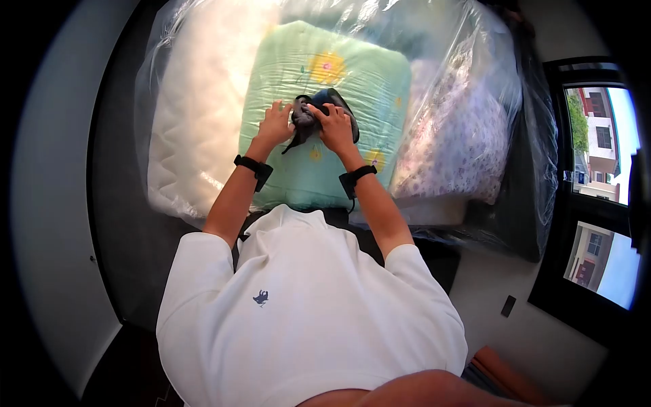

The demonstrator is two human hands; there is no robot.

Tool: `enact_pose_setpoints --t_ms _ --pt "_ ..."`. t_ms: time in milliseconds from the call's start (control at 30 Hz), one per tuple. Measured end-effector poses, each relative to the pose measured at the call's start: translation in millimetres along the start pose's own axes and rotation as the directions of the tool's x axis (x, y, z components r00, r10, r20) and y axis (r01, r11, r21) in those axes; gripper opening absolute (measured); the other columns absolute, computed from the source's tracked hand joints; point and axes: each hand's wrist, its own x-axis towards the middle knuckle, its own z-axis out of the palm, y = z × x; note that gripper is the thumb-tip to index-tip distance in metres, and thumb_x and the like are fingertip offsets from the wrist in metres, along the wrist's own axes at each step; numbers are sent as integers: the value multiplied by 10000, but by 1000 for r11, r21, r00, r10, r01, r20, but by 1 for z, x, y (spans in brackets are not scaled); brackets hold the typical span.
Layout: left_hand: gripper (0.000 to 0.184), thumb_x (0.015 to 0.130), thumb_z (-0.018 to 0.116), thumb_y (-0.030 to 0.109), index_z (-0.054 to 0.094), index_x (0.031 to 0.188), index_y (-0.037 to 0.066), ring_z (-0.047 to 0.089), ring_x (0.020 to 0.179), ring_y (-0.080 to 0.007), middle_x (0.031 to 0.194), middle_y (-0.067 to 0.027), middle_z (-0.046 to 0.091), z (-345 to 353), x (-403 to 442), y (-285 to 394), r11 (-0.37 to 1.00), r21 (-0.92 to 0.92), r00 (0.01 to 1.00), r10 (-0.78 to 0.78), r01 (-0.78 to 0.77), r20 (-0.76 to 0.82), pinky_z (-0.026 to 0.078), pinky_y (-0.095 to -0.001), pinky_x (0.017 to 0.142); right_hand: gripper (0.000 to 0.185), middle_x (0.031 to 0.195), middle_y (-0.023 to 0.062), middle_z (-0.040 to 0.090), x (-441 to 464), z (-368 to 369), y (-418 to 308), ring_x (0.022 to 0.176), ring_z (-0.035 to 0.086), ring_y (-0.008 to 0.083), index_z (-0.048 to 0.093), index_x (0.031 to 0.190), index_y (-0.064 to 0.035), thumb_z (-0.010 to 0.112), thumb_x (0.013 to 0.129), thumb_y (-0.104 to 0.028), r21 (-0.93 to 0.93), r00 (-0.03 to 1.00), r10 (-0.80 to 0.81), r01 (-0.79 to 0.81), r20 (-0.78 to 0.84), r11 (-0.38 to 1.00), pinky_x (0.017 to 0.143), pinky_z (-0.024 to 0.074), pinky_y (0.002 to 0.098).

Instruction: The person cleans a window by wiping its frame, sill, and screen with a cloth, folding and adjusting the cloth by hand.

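A small black item with a rounded edge and a dangling strap-like tail lies on a folded pale green quilt with yellow flowers. It looks like soft fabric, but its exact kind is unclear. At its left edge, my left hand has bent fingers, the thumb side touching it. My right hand lies over its middle and right part with curled fingers gripping it. Parts of the item are hidden beneath the fingers. Each wrist wears a black band.
A clear plastic sheet surrounds the bedding. White quilted bedding lies left of the green quilt, a flower-patterned bundle right. A grey wall stands at left. Black-framed windows are at right. An orange roll lies at lower right.
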Motion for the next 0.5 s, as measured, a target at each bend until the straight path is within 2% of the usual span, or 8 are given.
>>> enact_pose_setpoints --t_ms 33,67,200,267,367,433,467,500 --pt "635 792 709 256 426 1360 261 404 1277 -436 1476 -181 306 5 5 -4 993 -116 997 -21 29 69 440 -542 990 729 1268 99 502 4 -4 17 1169 481 330 503 1384 -353 656 740 -47 -12 999 45 -45 -13 999 938 438 474" --pt "650 779 733 270 432 1355 298 382 1284 -457 1462 -185 312 18 13 -15 993 -120 998 -1 8 60 424 -543 1008 729 1268 99 502 6 -10 36 1169 481 330 503 1384 -353 656 740 -47 -11 999 50 -50 -23 999 938 438 474" --pt "644 760 763 263 455 1322 317 343 1298 -466 1456 -176 307 20 31 -11 984 -129 983 -101 121 151 426 -529 1009 749 1278 127 477 0 -6 127 1169 467 351 457 1427 -325 604 764 -6 -50 899 390 -407 -197 912 948 433 476" --pt "656 742 764 248 454 1317 312 347 1289 -472 1455 -180 307 22 33 -12 984 -111 976 -114 136 185 429 -527 1004 694 1360 157 429 -15 -2 159 1223 418 398 439 1440 -286 584 816 -19 87 790 605 -599 -100 796 1015 391 492" --pt "658 724 753 216 461 1307 304 354 1277 -481 1437 -207 320 20 35 -4 979 -110 969 -147 171 198 424 -524 1007 692 1379 173 402 -49 31 202 1241 404 425 397 1465 -207 595 819 -58 220 562 822 -794 -91 567 1032 387 487" --pt "663 737 740 203 451 1330 269 356 1293 -503 1442 -255 333 23 32 -7 981 -137 977 -110 135 182 394 -524 1040 683 1356 201 416 -63 31 199 1245 411 438 416 1441 -111 592 782 -82 313 408 910 -857 -73 409 1027 392 487" --pt "663 737 740 203 451 1330 269 356 1293 -503 1442 -255 333 25 32 -9 982 -132 976 -106 133 191 394 -524 1040 683 1356 201 416 -67 31 197 1245 411 438 416 1441 -111 592 782 -82 314 399 914 -861 -69 400 1027 392 487" --pt "666 751 733 207 440 1348 243 346 1312 -508 1453 -270 328 32 33 -17 976 -203 985 -48 82 167 382 -528 1052 667 1337 209 430 -65 19 182 1240 415 439 438 1424 -98 585 773 -97 434 467 882 -781 -70 448 1025 389 490"
